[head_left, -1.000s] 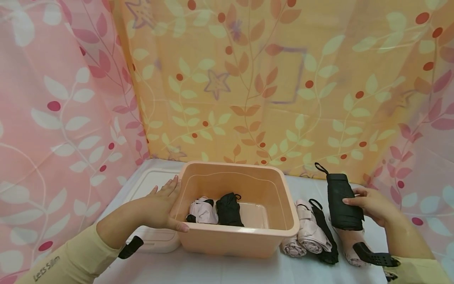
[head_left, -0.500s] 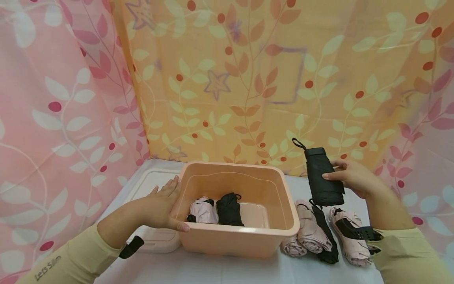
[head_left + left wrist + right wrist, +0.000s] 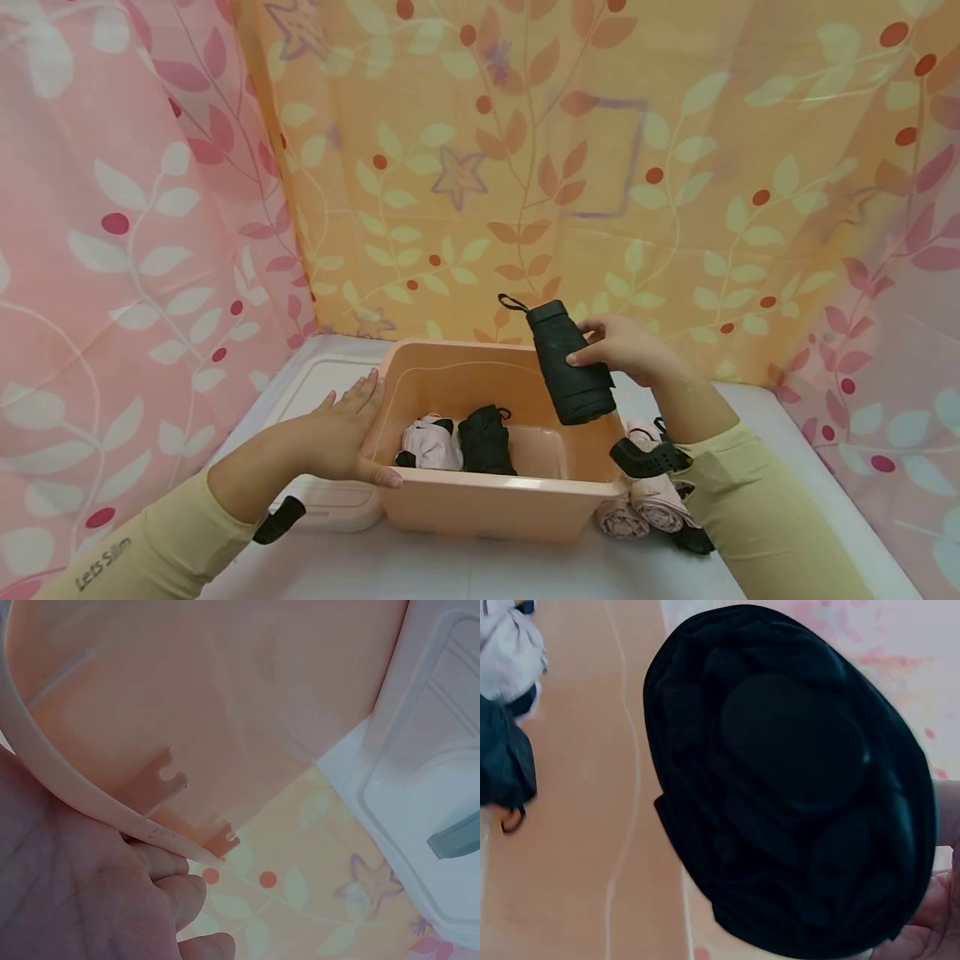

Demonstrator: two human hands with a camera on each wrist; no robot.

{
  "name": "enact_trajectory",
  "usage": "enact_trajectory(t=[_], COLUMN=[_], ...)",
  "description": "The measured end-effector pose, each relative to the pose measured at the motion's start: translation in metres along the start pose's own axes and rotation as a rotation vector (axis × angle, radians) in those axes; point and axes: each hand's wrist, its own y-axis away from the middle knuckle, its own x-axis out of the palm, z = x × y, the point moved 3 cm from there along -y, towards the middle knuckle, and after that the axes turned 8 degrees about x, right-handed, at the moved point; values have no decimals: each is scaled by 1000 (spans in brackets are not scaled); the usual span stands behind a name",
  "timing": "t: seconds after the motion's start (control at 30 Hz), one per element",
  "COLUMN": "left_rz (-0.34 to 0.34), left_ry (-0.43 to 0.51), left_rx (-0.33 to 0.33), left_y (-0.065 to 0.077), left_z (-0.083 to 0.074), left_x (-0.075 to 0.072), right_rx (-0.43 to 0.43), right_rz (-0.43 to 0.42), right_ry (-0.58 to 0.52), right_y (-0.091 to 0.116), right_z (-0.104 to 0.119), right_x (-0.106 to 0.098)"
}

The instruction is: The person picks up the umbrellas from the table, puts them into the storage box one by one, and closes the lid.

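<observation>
In the head view my right hand [image 3: 630,350] grips a folded black umbrella [image 3: 567,362] above the right part of a peach plastic bin [image 3: 495,508]. The umbrella tilts, its wrist loop at the upper left. Its round end [image 3: 795,742] fills much of the right wrist view, with some fingers hidden behind it. My left hand [image 3: 337,433] rests flat on the bin's left side, fingers straight and thumb over the front rim. Inside the bin lie a pale pink folded umbrella [image 3: 431,443] and a black one [image 3: 486,440], side by side.
Right of the bin, rolled pale pink umbrellas [image 3: 660,502] and a black one [image 3: 692,540] lie on the white table [image 3: 525,575], partly hidden by my right forearm. A white lid [image 3: 337,508] lies left of the bin. Floral curtains [image 3: 480,167] stand behind and at both sides.
My right hand has carried the black umbrella leftward, from above the umbrellas on the table to over the bin. My left hand has stayed in place on the bin.
</observation>
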Motion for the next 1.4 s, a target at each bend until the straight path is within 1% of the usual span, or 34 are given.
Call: enact_trajectory(t=[0.2, 0.27, 0.4, 0.5, 0.6, 0.77, 0.97, 1.13, 1.4], left_rz=[0, 2, 0, -4, -4, 0, 9, 11, 17], left_ry=[10, 8, 0, -3, -7, -14, -8, 9, 7], left_rx=[-4, -4, -2, 2, 6, 0, -10, -15, -12], left_y=[0, 0, 0, -1, -2, -2, 0, 1, 0], left_z=[0, 0, 1, 1, 1, 2, 2, 1, 2], left_x=[0, 0, -1, -1, -1, 0, -1, -1, 0], right_rx=[11, 12, 17, 21, 19, 27, 23, 10, -1], right_rz=[48, 53, 70, 81, 82, 107, 120, 143, 142], right_ry=[22, 45, 92, 104, 114, 119, 184, 212, 243], right_y=[-20, -26, -37, -46, -52, -59, -66, -70, -76], right_z=[20, 26, 38, 45, 49, 55, 61, 65, 72], right_x=[36, 47, 67, 79, 89, 105, 122, 136, 151])
